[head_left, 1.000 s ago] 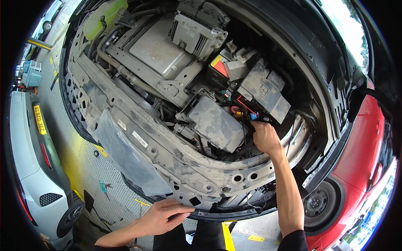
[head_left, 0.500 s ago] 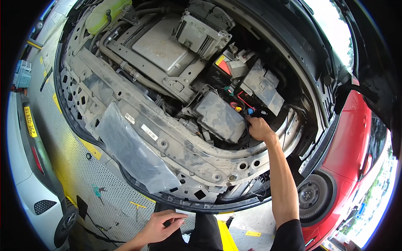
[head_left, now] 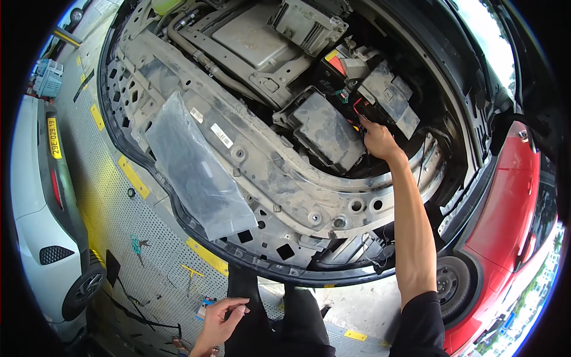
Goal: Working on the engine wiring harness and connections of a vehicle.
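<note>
My right hand (head_left: 380, 141) reaches into the engine bay, its fingers closed in the gap between a dusty black box with a lid (head_left: 330, 132) and a dusty grey cover (head_left: 385, 92). A thin red wire (head_left: 358, 107) rises just beyond my fingertips, and a green connector (head_left: 342, 95) sits farther back. What the fingers grip is hidden. Behind the wires is a black battery (head_left: 331, 72) with a red and yellow label. Low in front of my legs, my left hand (head_left: 219, 326) hangs with fingers curled, thumb against them, nothing visible inside.
A clear plastic sheet (head_left: 199, 178) lies over the car's front panel (head_left: 279, 190). On the perforated floor are a yellow T-handle tool (head_left: 191, 272) and green-handled pliers (head_left: 138, 244). A white car (head_left: 44, 232) stands left, a red car (head_left: 499, 220) right.
The view has shifted, so the engine bay sits higher and more to the right. My right hand has moved slightly toward the red wire. My left hand's fingers have curled in more.
</note>
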The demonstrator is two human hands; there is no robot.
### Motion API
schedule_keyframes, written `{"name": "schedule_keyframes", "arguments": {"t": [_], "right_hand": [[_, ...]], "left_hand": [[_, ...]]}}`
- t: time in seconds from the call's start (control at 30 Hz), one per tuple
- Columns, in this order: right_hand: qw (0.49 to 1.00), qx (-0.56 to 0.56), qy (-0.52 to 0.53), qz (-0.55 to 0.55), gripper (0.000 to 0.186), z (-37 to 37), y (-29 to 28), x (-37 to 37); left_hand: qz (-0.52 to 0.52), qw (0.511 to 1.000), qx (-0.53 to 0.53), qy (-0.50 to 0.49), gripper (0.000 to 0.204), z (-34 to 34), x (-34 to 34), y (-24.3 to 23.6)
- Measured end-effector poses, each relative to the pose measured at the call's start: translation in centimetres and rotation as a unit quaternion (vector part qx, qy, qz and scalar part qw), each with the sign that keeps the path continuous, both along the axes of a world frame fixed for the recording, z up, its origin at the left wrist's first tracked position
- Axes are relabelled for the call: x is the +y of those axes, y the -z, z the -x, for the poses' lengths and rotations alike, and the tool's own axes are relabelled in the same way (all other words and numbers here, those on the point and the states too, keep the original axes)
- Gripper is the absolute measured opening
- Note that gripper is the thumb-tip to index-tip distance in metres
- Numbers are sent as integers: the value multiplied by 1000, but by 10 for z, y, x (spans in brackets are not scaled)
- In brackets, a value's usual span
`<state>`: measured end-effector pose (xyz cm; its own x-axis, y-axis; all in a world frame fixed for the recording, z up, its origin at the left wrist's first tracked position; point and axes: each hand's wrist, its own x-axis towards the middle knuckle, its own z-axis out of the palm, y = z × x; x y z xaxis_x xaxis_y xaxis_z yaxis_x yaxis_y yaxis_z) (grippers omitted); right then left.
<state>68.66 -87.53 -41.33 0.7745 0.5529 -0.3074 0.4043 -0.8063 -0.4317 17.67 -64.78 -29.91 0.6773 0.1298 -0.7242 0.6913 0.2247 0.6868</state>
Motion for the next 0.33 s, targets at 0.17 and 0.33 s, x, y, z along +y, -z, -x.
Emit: {"name": "schedule_keyframes", "arguments": {"t": [0.17,0.33], "right_hand": [[999,12,-13,41,66,-12,25,17],[977,181,21,-106,70,-40,50,9]], "left_hand": [[-22,998,-13,-52,22,21,-25,-10],[-25,997,-19,-74,25,55,-25,-37]]}}
